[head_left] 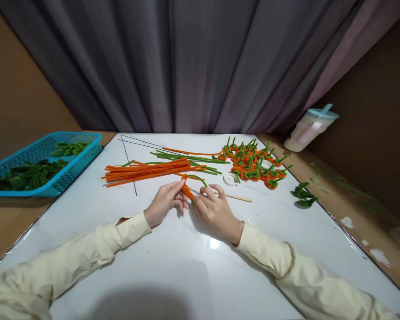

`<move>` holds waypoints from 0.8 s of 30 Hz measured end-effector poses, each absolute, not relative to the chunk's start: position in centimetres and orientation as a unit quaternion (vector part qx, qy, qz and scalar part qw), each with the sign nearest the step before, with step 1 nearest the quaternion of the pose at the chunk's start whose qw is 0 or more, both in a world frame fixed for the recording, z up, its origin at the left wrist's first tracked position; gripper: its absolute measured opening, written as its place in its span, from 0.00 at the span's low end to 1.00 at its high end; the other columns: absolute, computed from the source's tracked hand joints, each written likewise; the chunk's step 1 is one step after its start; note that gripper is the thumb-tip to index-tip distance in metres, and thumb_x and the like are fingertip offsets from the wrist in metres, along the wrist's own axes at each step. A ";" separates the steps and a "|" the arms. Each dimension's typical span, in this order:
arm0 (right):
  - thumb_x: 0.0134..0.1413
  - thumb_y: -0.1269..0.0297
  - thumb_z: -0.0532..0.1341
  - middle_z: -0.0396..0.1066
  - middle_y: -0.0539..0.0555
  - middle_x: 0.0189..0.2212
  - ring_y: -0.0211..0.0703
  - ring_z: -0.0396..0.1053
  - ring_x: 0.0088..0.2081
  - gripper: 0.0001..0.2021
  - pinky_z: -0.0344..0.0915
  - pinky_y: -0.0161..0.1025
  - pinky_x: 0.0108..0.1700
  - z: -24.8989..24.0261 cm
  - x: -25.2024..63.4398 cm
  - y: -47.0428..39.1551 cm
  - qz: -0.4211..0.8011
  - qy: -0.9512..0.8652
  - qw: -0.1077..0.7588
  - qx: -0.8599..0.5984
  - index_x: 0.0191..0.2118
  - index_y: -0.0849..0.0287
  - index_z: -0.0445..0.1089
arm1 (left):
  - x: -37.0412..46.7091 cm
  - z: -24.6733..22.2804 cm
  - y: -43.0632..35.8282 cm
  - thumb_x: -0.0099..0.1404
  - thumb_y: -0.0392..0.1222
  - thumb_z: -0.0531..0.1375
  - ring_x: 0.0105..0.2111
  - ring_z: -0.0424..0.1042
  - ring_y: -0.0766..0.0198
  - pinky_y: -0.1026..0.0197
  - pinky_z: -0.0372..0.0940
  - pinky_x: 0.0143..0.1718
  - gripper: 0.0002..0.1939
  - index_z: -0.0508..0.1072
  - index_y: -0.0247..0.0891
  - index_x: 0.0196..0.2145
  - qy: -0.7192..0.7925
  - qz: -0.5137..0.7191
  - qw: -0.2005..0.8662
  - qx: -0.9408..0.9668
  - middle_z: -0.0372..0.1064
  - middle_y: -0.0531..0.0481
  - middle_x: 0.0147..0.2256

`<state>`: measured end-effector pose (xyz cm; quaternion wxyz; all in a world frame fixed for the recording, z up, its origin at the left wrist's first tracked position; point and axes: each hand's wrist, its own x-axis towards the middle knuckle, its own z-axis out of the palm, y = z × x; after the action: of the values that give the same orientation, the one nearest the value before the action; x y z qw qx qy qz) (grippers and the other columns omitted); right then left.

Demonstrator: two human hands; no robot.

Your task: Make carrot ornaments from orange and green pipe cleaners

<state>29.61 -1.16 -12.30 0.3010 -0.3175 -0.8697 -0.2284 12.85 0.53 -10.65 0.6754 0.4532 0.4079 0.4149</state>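
Near the middle of the table, my left hand (pixel 166 201) pinches a small coiled orange pipe-cleaner piece (pixel 187 191) between thumb and fingers. A green pipe cleaner (pixel 198 178) arches from its top toward my right hand (pixel 217 212), and a bit of green shows at its lower end. My right hand's fingers are closed at that lower end, touching the piece. A thin wooden stick (pixel 238 197) juts out to the right behind the right fingers; whether they hold it I cannot tell. Just beyond lie a bundle of orange pipe cleaners (pixel 146 171) and several green pipe cleaners (pixel 200 158).
Several small orange coils with green stems (pixel 250 162) cluster at the back right, beside a white ring (pixel 230 179). Dark green curled leaves (pixel 305 195) lie near the right edge. A blue basket (pixel 58 180) holds green pieces at left. A lidded cup (pixel 310 129) stands beyond the table.
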 end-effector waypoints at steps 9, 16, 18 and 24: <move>0.57 0.75 0.52 0.69 0.52 0.24 0.42 0.64 0.41 0.08 0.50 0.45 0.51 -12.3 30.4 -1.4 -0.200 -0.886 0.277 -0.312 0.35 0.62 0.67 | 12.2 -10.4 0.6 0.60 0.49 0.58 0.08 0.54 0.76 0.74 0.48 0.09 0.13 0.64 0.34 0.30 0.369 0.368 0.678 0.519 0.61 0.58 0.14; 0.55 0.77 0.53 0.69 0.51 0.22 0.42 0.64 0.41 0.07 0.50 0.45 0.50 -12.3 30.5 -1.4 -0.198 -0.883 0.296 -0.307 0.35 0.63 0.67 | 12.2 -10.7 0.6 0.60 0.55 0.55 0.10 0.60 0.73 0.72 0.53 0.09 0.18 0.61 0.35 0.26 0.382 0.374 0.680 0.501 0.62 0.56 0.16; 0.55 0.77 0.52 0.69 0.52 0.22 0.41 0.64 0.40 0.08 0.51 0.45 0.50 -12.3 30.4 -1.5 -0.196 -0.884 0.297 -0.303 0.34 0.63 0.67 | 12.3 -10.7 0.5 0.60 0.55 0.55 0.11 0.61 0.72 0.72 0.53 0.10 0.18 0.61 0.35 0.27 0.377 0.376 0.686 0.496 0.62 0.56 0.16; 0.55 0.78 0.50 0.69 0.53 0.23 0.41 0.65 0.39 0.09 0.53 0.44 0.48 -12.5 30.1 -1.6 -0.199 -0.881 0.311 -0.295 0.31 0.64 0.67 | 12.7 -10.8 0.4 0.61 0.52 0.55 0.11 0.61 0.74 0.73 0.53 0.10 0.17 0.62 0.35 0.26 0.362 0.389 0.714 0.455 0.62 0.56 0.17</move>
<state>30.15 -1.55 -12.54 0.3113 -0.2947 -0.8813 -0.1988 12.75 0.41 -10.78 0.7141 0.4550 0.3624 0.3895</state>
